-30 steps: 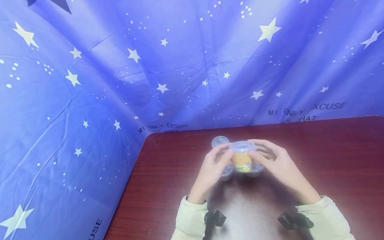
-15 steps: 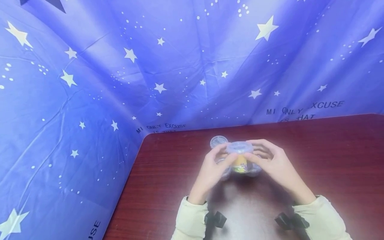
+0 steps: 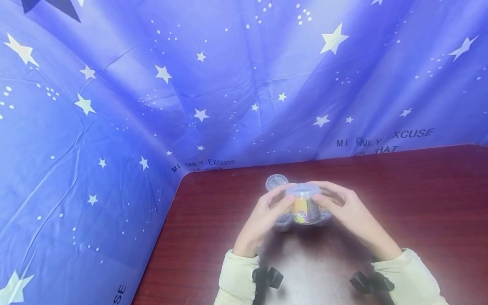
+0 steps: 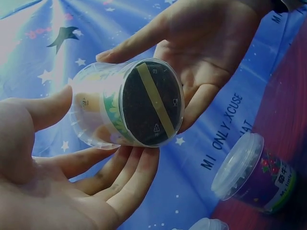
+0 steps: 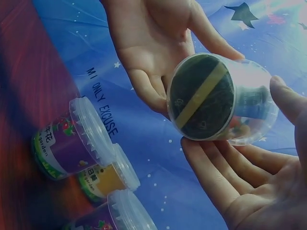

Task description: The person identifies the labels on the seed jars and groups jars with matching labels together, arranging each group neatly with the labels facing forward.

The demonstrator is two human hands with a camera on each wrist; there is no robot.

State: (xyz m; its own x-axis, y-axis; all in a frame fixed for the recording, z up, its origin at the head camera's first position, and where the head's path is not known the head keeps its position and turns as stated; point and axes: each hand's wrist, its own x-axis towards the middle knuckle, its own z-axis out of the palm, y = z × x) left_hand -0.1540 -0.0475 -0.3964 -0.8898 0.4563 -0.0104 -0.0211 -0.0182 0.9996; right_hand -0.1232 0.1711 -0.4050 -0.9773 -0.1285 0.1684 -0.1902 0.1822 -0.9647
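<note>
A clear plastic cup [image 3: 306, 208] with a translucent lid [image 3: 303, 189] is held upright above the table in the head view. Its wrap shows a yellow part and a dark printed panel. My left hand [image 3: 262, 217] grips the cup from the left, thumb at the front and fingers behind. From the right, my right hand [image 3: 352, 214] grips it in the same way. Through the base, the left wrist view shows dark contents [image 4: 136, 112] and a yellow strip [image 4: 156, 100]. Two purple-labelled cups [image 5: 62, 151] and one yellow-labelled cup [image 5: 101, 181] appear beside the hands in the right wrist view.
Lidded cups, including one at the back [image 3: 276, 182], stand on the dark red wooden table [image 3: 213, 233], partly hidden by the hands. A blue star-patterned cloth [image 3: 228, 76] hangs along the back and left table edges.
The held cup has turned between the hands, so a dark printed panel now faces forward beside the yellow. The thumbs have shifted on its sides. The head view has moved slightly.
</note>
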